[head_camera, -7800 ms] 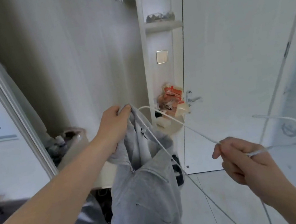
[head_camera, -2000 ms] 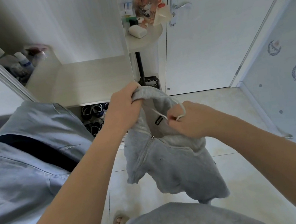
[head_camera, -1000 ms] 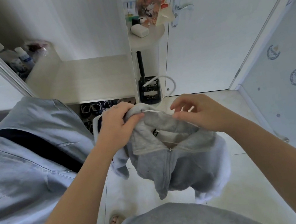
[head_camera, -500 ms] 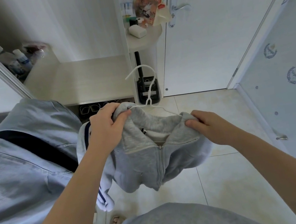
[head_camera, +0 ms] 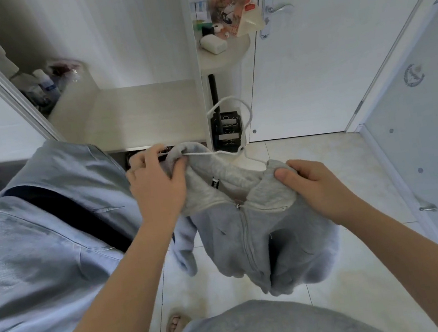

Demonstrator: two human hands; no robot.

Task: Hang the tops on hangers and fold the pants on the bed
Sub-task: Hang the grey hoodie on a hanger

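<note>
A grey zip-up top [head_camera: 262, 233] hangs in front of me over the tiled floor, its zipper facing me. A white wire hanger [head_camera: 234, 123] sits inside its neck, with the hook sticking up behind the collar. My left hand [head_camera: 158, 183] grips the top's left shoulder where the hanger's arm pokes out. At the other shoulder, my right hand [head_camera: 311, 183] pinches the collar fabric over the hanger's end. A pale blue garment [head_camera: 39, 244] with a dark band lies spread at the left.
An open white wardrobe [head_camera: 130, 113] with a low shelf stands ahead. A small round shelf [head_camera: 226, 51] holds a snack bag and small items. A white door [head_camera: 323, 50] with a handle is at the right. My slippered foot [head_camera: 176, 325] shows on the floor below.
The hanger's hook has shifted slightly right. My right hand has closed tighter on the right shoulder fabric, and the top hangs a little squarer on the hanger.
</note>
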